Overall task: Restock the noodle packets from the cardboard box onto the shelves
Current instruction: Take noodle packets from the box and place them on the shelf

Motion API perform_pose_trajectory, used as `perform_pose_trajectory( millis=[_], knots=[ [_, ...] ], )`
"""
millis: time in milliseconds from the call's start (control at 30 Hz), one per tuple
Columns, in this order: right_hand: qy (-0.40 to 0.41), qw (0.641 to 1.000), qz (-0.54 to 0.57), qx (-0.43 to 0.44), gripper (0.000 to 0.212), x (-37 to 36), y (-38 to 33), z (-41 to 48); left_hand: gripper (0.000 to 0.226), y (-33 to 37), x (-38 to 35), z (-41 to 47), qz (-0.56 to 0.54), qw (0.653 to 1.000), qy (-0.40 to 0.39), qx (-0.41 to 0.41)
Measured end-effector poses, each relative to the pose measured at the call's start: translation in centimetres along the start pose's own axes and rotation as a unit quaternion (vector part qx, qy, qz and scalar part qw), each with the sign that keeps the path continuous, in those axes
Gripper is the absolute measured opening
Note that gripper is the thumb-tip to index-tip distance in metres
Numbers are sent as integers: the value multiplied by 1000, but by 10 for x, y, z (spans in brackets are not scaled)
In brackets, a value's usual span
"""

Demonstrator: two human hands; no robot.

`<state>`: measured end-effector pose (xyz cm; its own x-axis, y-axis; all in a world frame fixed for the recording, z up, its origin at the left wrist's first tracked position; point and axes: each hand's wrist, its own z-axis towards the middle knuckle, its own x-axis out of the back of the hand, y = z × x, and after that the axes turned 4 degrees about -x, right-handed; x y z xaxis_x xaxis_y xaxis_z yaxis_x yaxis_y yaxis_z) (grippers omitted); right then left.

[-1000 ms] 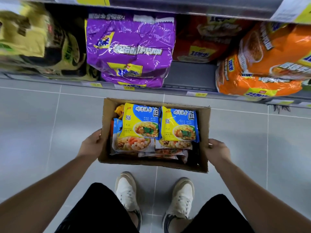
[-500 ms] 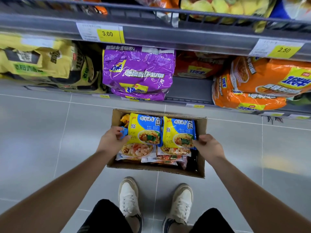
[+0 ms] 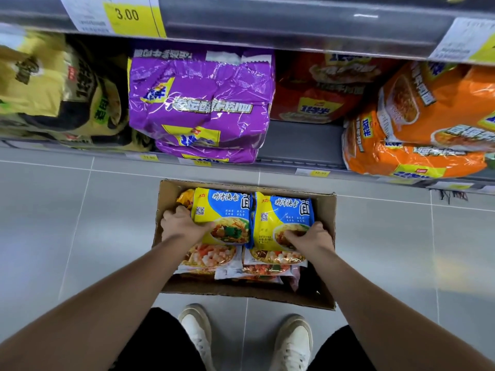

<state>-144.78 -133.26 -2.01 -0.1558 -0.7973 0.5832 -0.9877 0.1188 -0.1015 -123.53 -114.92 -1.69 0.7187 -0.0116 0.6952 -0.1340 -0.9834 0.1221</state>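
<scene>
Having left the sides of the cardboard box (image 3: 326, 210), the left hand (image 3: 182, 226) curled round the left yellow-and-blue packet (image 3: 227, 207) and the right hand (image 3: 308, 238) gripped the right yellow-and-blue packet (image 3: 284, 212); both packets lay atop the box's stack, apparently ready for lifting shelfward.

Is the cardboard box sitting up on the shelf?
No, the cardboard box sits on the grey floor tiles in front of the bottom shelf.
</scene>
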Motion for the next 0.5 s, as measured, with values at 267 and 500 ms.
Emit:
perform_pose_trajectory(
  millis=[267,500],
  knots=[
    [-19,997,66,-34,69,-11,3,-10,59,5,3,-13,-94,995,-24,-28],
    [-75,971,228,-18,32,2,21,-41,45,-11,23,-46,-251,966,-54,-3]
  ],
)
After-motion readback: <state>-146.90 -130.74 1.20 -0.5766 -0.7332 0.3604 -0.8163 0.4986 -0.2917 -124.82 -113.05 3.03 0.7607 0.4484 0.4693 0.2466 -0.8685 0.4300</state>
